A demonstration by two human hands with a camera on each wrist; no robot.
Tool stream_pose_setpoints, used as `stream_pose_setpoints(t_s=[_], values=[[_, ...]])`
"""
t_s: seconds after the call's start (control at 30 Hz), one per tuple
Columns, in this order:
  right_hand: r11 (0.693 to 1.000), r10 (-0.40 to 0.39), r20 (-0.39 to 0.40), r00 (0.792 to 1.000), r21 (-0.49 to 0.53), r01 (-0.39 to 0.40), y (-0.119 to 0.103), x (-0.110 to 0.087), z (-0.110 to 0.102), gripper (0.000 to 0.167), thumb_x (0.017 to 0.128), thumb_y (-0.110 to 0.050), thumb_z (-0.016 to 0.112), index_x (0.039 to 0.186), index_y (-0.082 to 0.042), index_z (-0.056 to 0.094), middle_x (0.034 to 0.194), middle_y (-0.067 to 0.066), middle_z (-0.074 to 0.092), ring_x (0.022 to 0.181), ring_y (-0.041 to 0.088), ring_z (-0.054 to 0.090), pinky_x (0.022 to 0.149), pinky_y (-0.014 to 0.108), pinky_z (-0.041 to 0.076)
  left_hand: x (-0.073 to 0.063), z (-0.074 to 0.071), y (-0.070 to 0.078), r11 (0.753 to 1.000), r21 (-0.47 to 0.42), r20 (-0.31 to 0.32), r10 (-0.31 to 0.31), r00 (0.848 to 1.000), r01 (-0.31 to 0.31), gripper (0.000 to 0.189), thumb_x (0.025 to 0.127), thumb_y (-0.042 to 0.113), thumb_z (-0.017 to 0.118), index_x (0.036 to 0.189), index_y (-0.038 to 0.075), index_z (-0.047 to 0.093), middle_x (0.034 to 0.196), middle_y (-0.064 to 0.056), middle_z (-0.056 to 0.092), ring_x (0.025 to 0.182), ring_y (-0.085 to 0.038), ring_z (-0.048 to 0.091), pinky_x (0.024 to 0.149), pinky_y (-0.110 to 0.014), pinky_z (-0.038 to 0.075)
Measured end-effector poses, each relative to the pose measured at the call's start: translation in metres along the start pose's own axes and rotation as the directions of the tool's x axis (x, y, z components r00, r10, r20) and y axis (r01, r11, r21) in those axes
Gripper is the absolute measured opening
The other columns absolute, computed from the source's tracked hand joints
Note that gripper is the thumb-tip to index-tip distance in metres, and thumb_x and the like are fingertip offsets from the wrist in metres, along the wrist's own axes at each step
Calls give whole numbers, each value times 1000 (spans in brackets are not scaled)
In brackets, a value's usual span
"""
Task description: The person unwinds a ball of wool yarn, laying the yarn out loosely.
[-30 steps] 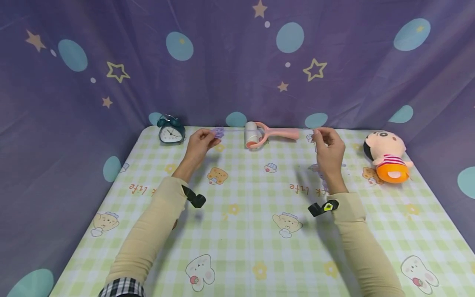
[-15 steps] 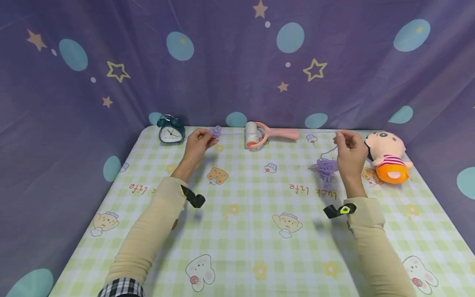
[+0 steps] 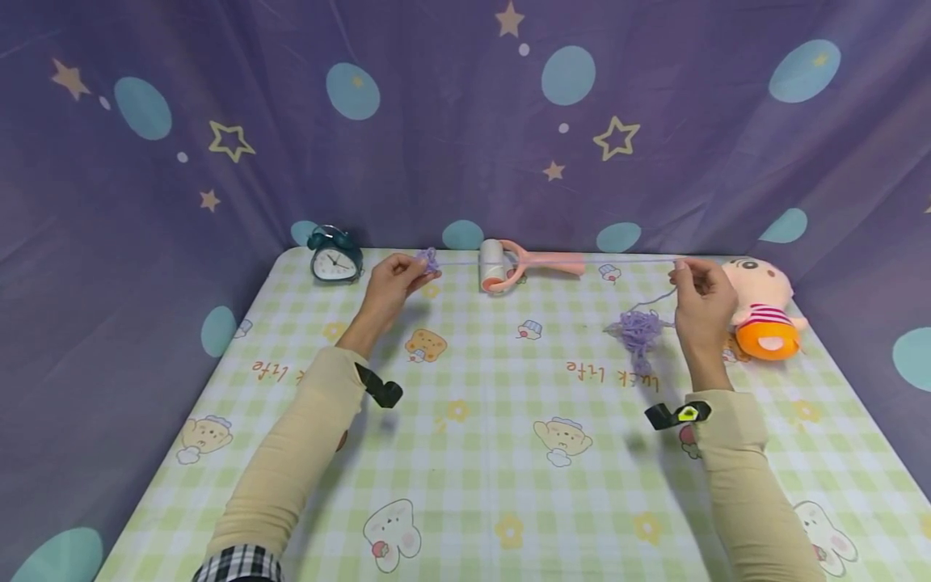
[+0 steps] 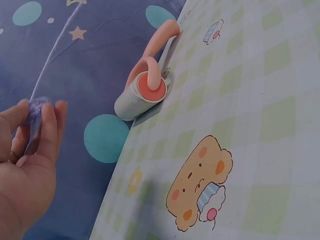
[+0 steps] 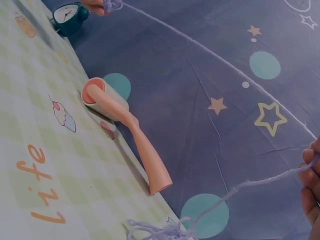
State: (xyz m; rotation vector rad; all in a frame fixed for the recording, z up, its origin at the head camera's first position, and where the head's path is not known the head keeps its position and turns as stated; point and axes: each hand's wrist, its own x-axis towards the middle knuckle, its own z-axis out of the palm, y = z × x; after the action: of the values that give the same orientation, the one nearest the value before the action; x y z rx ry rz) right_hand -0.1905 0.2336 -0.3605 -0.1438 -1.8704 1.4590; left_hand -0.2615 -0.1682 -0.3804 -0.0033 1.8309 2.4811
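Observation:
My left hand [image 3: 389,287] pinches a small wound bundle of purple yarn [image 3: 429,260] between thumb and fingers, above the table's far side. From that bundle a taut strand [image 5: 215,54] runs across to my right hand [image 3: 704,311], whose thumb and fingertips pinch it. Below the right fingertips the strand sags down to a loose tangle of purple yarn [image 3: 640,330] on the tablecloth. In the left wrist view the bundle [image 4: 38,106] sits among the curled fingers, partly hidden by them.
A pink lint roller [image 3: 556,262] lies at the table's back edge, behind the strand. A teal alarm clock [image 3: 336,260] stands at the back left. Beside my right hand is a plush doll [image 3: 769,333], partly covered by it. A purple curtain [image 3: 451,145] hangs behind the checked tablecloth [image 3: 494,453].
My right hand has moved right, toward the doll, drawing the strand out longer and uncovering the yarn tangle. The left hand has stayed nearly in place with its bundle.

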Motion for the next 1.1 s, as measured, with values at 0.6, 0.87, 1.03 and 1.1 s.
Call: stream_pose_setpoints(t_s=[0.6,0.87,1.03,1.1], values=[[998,-1,-129,992,60,9,30,26,-15,20,92,-13,63,100,5,68,75,-12,63,68,4,58,61,14,44,3,-1,0,994,110,-45,18,999,-13,10,90,-6,61,96,-5,54,91,-8,59,78,-11,67,80,-21,59],[996,25,-150,988,92,-12,24,24,-25,15,92,-10,62,98,3,69,76,-9,62,69,5,57,64,14,47,3,-5,-1,997,74,-97,15,995,-8,8,91,-5,59,95,2,55,88,-5,60,76,-10,67,80,-19,58],[995,49,-178,983,93,-32,37,27,-31,11,91,-8,62,96,-3,70,80,-9,63,70,4,56,65,15,47,4,-5,0,1000,21,-126,6,992,-3,9,92,-5,57,93,3,54,87,-4,62,77,-9,67,78,-17,58],[996,46,-188,981,86,-30,40,28,-33,9,91,-8,63,94,-6,71,80,-9,63,71,4,57,66,15,47,3,-4,0,1000,-10,-138,8,990,-9,9,93,-6,56,93,3,53,84,-3,64,75,-9,67,77,-16,58]])
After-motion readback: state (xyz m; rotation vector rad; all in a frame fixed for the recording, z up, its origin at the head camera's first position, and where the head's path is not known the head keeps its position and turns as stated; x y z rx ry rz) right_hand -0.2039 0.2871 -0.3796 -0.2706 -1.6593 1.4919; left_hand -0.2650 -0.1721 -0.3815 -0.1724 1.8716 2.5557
